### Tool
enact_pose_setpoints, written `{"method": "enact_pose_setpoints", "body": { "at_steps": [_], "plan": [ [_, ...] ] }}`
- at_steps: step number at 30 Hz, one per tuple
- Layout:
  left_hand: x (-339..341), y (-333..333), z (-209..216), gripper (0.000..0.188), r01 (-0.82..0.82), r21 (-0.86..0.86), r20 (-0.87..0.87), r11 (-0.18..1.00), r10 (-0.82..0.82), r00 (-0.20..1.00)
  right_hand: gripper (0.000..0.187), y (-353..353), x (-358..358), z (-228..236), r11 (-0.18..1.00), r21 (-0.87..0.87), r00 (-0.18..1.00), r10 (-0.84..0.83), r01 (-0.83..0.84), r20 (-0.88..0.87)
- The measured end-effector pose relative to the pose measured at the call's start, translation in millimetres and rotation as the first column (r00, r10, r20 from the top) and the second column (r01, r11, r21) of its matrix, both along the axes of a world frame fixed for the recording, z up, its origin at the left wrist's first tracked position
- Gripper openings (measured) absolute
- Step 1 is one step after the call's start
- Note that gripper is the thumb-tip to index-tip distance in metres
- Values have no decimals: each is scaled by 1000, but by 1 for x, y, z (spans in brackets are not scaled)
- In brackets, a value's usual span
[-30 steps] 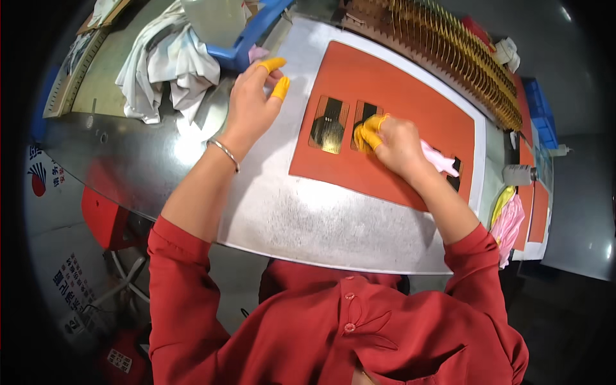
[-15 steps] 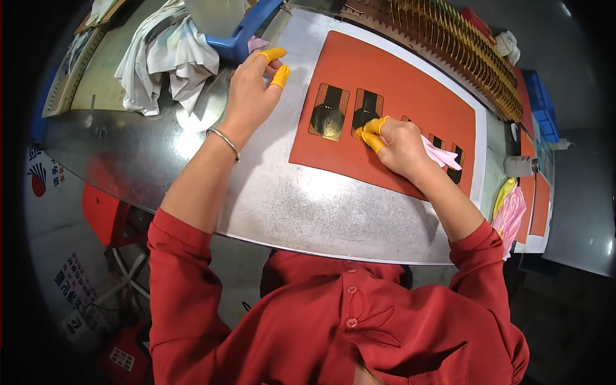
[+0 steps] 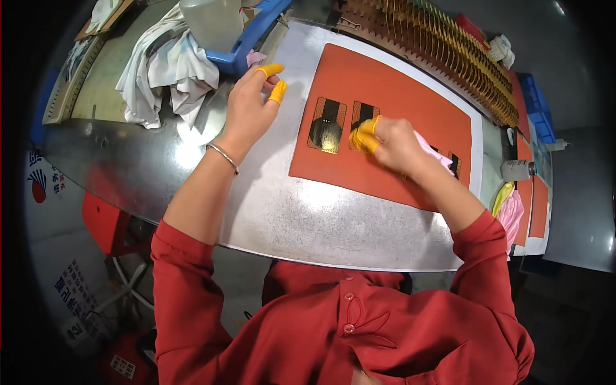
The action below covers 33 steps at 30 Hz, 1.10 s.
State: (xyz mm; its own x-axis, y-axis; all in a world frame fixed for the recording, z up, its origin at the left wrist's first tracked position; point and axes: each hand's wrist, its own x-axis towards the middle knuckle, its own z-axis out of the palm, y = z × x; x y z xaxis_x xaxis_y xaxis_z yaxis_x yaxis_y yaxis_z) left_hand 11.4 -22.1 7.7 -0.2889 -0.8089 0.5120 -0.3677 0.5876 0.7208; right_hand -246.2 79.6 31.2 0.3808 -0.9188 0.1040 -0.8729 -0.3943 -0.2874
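Observation:
My right hand, with yellow finger cots on its fingertips, is closed around a pink cloth that trails out on its right side. Its fingertips touch the lower part of a thin black-and-gold patterned plate, partly hiding it. To the left, a similar plate lies uncovered on the orange-red mat. Another dark plate shows beyond my right wrist; others there are mostly hidden. My left hand hovers left of the mat, thumb and forefinger in yellow cots and apart, holding nothing.
Behind the mat stands a long rack of gold-brown slats. White cloth drapes at the back left beside a blue bin. A small bottle and pink-yellow cloths lie at the right. A red stool is lower left.
The right hand's fingers have drawn closer together on the second plate and shifted slightly left. The view has tilted a little. The left hand stays nearly in place.

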Motion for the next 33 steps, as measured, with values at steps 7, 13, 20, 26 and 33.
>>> {"method": "enact_pose_setpoints", "body": {
  "at_steps": [7, 13, 20, 26, 33],
  "plan": [
    [-3, 1, -1, 24, -18, -13, 4, 1000, 19, 1000, 12, -11, -9, 6, 991, -28, 991, -132, 133, 27],
    [-4, -1, 1, 23, -9, 4, 11, 1000, 9, 1000, 10, 4, -11, 8, 998, 14, 994, -56, 55, 93],
    [-4, 3, -2, 25, 1, 13, 8, 1000, -1, 1000, 10, 12, 0, 5, 1000, 2, 994, -27, 27, 105],
    [-5, 4, -2, 25, 3, 16, 15, 1000, -4, 1000, 9, 16, 4, 4, 998, -21, 992, 67, -65, 104],
    [-1, 3, -3, 25, 4, 14, 8, 1000, -4, 1000, 7, 17, 7, 6, 998, -4, 991, 68, -68, 113]
  ]
}}
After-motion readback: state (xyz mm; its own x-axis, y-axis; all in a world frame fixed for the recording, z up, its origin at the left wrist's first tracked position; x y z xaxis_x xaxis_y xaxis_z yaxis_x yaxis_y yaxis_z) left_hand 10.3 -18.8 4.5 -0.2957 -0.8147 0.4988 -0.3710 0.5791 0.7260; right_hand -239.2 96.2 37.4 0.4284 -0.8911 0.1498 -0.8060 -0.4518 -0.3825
